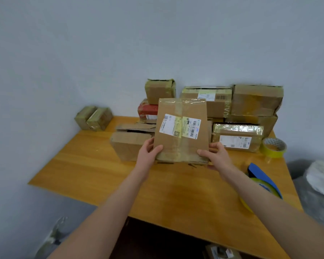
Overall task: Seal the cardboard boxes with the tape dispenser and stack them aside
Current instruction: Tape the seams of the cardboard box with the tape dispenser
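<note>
My left hand (148, 152) and right hand (215, 156) grip one flat cardboard box (181, 131) between them, at its lower corners. Each thumb lies across the box's broad front face, and the fingers curl round its side edge to the back, so the box is clamped from both sides.

The box stands on end above the middle of the wooden table (101, 165), its broad face turned towards me and leaning slightly back. Its long axis runs upward and away from me. I cannot tell whether its bottom edge touches the tabletop. A strip of clear tape (180, 109) runs down the middle of the face along that axis, crossing a white shipping label (180, 128).

Just behind, to the left, lies an open box (131, 144) with loose flaps. Taped boxes (251, 101) are stacked against the wall to the right. The blue tape dispenser (260, 174) lies near the table's right edge, partly hidden by my right forearm, with a roll of yellow tape (274, 147) beyond it.
</note>
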A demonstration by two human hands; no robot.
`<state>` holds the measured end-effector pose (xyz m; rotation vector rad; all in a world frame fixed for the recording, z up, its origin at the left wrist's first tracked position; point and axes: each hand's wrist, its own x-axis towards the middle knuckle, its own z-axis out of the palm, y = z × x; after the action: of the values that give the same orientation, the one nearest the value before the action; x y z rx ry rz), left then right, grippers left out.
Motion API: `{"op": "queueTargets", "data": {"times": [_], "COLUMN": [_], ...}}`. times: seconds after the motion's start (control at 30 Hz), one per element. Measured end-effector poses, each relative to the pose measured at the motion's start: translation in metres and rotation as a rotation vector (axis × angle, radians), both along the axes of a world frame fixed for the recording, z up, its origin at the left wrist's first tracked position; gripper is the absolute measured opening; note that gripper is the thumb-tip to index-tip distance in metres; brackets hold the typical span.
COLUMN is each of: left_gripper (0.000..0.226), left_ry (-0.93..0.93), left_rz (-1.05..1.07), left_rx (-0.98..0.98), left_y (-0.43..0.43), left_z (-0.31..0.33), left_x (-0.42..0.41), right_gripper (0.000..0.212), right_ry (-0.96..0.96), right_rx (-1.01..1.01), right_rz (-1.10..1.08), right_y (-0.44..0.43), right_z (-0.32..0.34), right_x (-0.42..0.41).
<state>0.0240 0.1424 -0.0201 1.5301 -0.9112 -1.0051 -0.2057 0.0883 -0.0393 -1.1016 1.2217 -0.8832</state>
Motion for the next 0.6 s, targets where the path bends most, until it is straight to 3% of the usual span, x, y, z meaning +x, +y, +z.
{"op": "queueTargets", "data": {"times": [0.23,0.37,0.6], "left_gripper": [0.044,0.046,0.047], "left_ry": [-0.048,-0.051,-0.081], "left_rz": [0.159,0.232,0.335], "left_rx": [-0.097,-0.130,-0.068], "left_y": [-0.005,-0.014,-0.033], "left_z": [0.044,0.058,0.045], "left_x": [0.075,0.146,0.320], "right_gripper": [0.079,0.078,0.082], "right_ry": [0.019,-0.041,0.056], "right_rx": [-0.141,-0.172,-0.227], "right_rz": [0.138,0.208,0.274], "right_y": [-0.025,-0.040,-0.060], "right_z": [0.044,0.064,0.062], "right_x": [0.087,0.161,0.333]}}
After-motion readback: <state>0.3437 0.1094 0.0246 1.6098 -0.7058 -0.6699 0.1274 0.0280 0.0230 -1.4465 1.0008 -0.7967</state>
